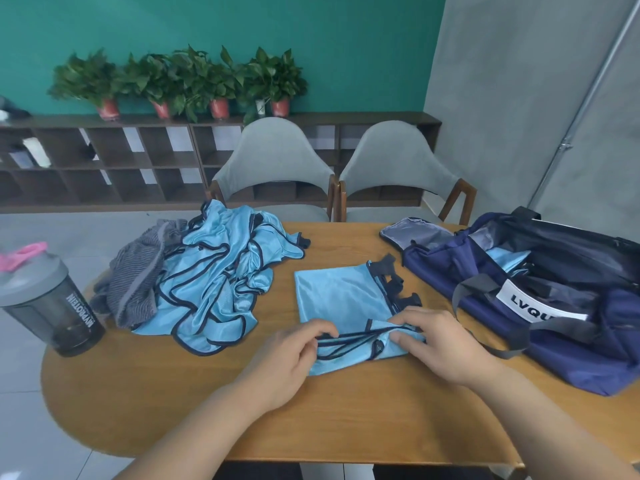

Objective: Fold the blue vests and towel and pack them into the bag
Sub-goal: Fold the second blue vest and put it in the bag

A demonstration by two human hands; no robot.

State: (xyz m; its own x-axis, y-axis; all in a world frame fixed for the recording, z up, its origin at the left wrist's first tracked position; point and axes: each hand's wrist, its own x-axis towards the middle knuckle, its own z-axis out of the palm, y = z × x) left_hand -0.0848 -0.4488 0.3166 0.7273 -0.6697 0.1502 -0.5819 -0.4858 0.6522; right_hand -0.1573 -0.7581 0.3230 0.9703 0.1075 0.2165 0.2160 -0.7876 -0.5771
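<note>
Far left: dark shaker bottle (52, 306) with pink loop, at table (346, 417) edge. Left of centre: grey striped towel (138, 282) bunched, touching the unfolded vest pile (214, 271) just to its right. Centre: half-folded vest (339, 296) flat on the table, near edge turned up. Left hand (291, 358) has fingers curled, pinching the vest's near-left trim; right hand (440, 344) pinches the near-right corner between thumb and fingers. Right: navy bag (571, 327) open, light blue fabric (509, 258) inside (likely a vest, can't tell).
</note>
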